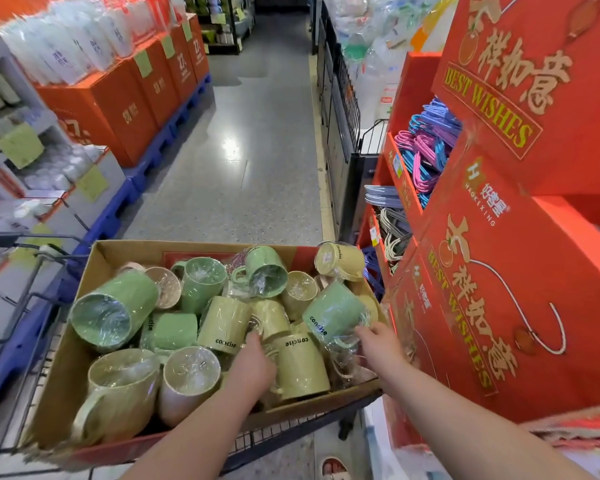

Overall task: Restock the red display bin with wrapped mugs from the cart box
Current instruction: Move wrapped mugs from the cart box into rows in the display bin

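Observation:
A cardboard box (pixel 66 368) rests on a wire cart and holds several plastic-wrapped mugs in green, yellow and pale pink. My left hand (pixel 252 367) reaches into the box, its fingers against a yellow mug (pixel 300 367) marked "concise"; whether it grips is hidden. My right hand (pixel 378 342) closes on the wrap and handle of a green mug (pixel 333 315) lying at the box's right side. The red display bin (pixel 499 306) with gold "BEST WISHES" lettering stands directly to the right.
The wire cart (pixel 21 306) stretches to the left. Red shelves with coloured hangers (pixel 426 147) sit beyond the bin. Orange boxes on blue pallets (pixel 118 109) line the left of the grey-floored aisle (pixel 250 150). A sandalled foot (pixel 333 467) shows below the cart.

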